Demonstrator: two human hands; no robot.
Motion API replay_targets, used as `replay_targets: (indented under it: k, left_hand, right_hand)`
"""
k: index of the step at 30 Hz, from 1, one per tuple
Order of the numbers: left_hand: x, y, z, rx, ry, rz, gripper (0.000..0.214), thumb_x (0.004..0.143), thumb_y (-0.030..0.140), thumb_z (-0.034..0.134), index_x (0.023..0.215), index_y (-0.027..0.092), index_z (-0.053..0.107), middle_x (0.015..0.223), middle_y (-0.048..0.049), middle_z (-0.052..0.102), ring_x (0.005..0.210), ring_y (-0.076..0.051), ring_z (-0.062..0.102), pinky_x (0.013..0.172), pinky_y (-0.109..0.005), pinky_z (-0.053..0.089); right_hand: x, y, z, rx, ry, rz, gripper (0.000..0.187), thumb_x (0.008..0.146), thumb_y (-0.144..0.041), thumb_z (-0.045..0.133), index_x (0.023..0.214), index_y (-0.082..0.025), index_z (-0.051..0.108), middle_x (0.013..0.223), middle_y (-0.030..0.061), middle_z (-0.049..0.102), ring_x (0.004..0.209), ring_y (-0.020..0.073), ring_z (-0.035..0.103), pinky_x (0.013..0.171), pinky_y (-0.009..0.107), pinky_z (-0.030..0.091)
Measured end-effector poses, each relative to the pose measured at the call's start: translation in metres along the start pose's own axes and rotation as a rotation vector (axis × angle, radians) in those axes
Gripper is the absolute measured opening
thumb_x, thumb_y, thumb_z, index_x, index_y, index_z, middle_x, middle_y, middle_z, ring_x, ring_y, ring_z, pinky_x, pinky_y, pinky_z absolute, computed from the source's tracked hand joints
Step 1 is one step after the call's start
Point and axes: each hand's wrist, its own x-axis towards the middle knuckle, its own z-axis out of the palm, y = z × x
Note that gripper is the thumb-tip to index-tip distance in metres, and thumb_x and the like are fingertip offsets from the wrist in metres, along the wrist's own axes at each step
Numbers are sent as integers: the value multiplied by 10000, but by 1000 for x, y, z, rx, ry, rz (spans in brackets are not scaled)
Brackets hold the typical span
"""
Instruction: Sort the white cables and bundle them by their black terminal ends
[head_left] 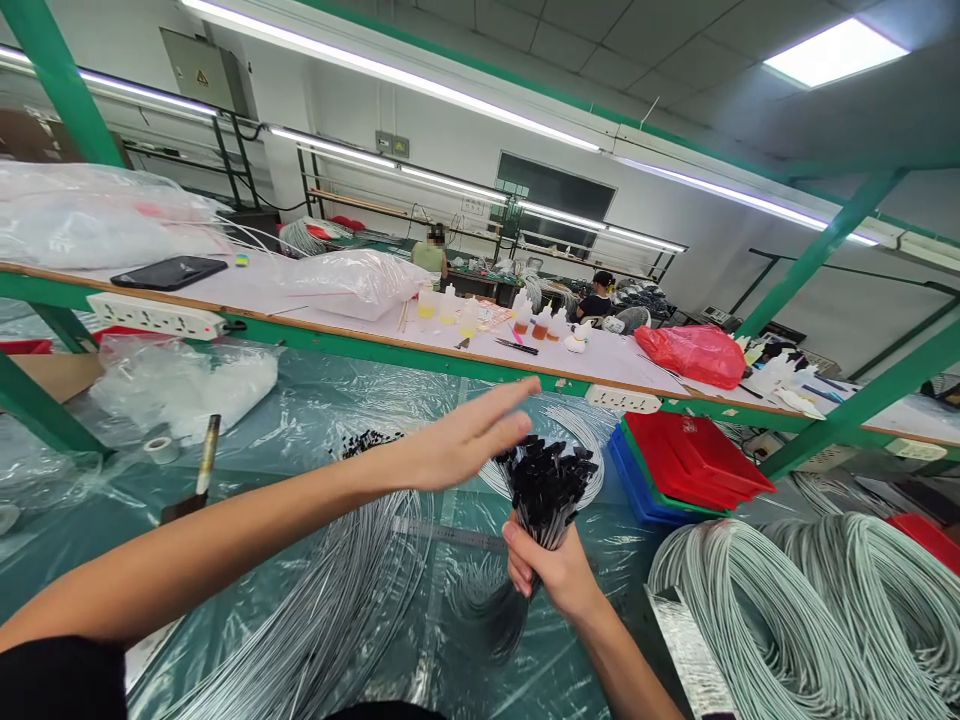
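My right hand point(551, 565) is wrapped round a bundle of grey wires with black connectors point(551, 480) at its upper end. The bundle stands roughly upright, its loose wire ends fanning out below my fist. My left hand point(465, 435) is held flat in the air to the left of the connectors, fingers stretched out, holding nothing. Whether its fingertips touch the connectors I cannot tell. Beneath my left forearm, a long bundle of grey wires point(322, 600) with small dark ends lies across the table. A steel ruler point(450, 535) lies between the two bundles.
Large coils of pale wire point(750, 600) lie at the right, behind a metal strip point(690, 650). Red, green and blue trays point(690, 460) are stacked beyond them. A raised shelf point(337, 325) carries bottles, plastic bags and a phone point(169, 272). Two people sit in the background.
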Motion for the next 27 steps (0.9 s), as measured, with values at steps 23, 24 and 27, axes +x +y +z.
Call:
replay_targets:
  k: [23,24,27]
  left_hand:
    - [12,16,7,181,-96,196,515,1021,430,362,1470,189,436,1485,-93,508,1359,-214,485,1131,-374,385]
    - [14,16,6,161,-22,159,494,1023,423,353,1441,193,479,1433,-85,566,1309,-205,533,1095,-365,416]
    - [22,19,2,220,69,76,401,976,427,456,1166,181,709,1130,-74,745,1036,-206,674,907,-331,500]
  right_hand:
    - [-1,3,6,6,-63,14,532,809,-591,729,575,-210,442,402,-80,375,318,79,380,353,217,335]
    - [-1,3,6,-3,-63,17,524,810,-593,726,586,-209,450,403,-81,378,320,79,380,353,216,337]
    - [0,2,9,-38,-68,32,511,797,-610,725,614,-207,470,404,-77,400,320,83,382,353,218,345]
